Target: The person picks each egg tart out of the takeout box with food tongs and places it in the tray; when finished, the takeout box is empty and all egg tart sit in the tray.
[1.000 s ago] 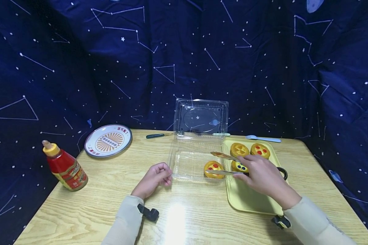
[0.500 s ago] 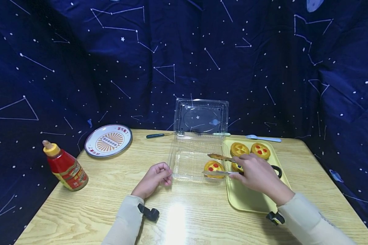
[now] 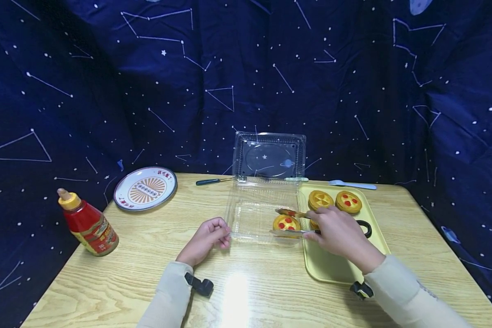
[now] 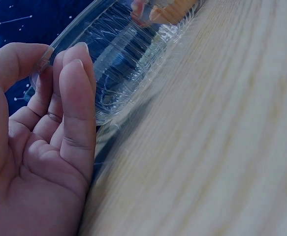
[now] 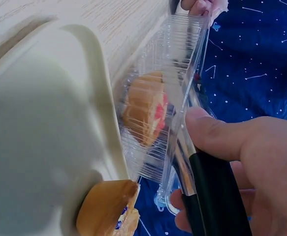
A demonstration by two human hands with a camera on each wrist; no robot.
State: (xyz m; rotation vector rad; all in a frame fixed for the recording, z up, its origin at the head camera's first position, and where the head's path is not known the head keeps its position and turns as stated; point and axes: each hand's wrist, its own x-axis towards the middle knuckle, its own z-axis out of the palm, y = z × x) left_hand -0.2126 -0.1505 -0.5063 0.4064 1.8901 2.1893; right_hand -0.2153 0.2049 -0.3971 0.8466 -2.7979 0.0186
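My left hand (image 3: 205,239) pinches the near-left rim of a clear plastic clamshell box (image 3: 250,218) between thumb and fingers. In the box's near-right corner sits a round tart with red toppings (image 3: 287,222). Black-handled metal tongs (image 5: 217,191) are held in my right hand (image 3: 342,232), over the box's right rim. One tong arm lies at the tart's far edge, the other across its near edge; whether they touch it I cannot tell. Under the right hand a blue-dotted tart (image 5: 104,209) is mostly hidden in the head view, standing on the yellow tray (image 3: 332,266).
Two more tarts, one with a lattice top (image 3: 320,200) and one red-topped (image 3: 348,202), sit on the tray. Behind lie a blue fork (image 3: 352,184) and a dark-handled utensil (image 3: 213,181). A plate (image 3: 145,188) and red sauce bottle (image 3: 90,225) stand left. The box's lid (image 3: 269,157) stands raised.
My right hand has moved left with the tongs, and their arms have come closer together around the tart. The left hand and the box have stayed put.
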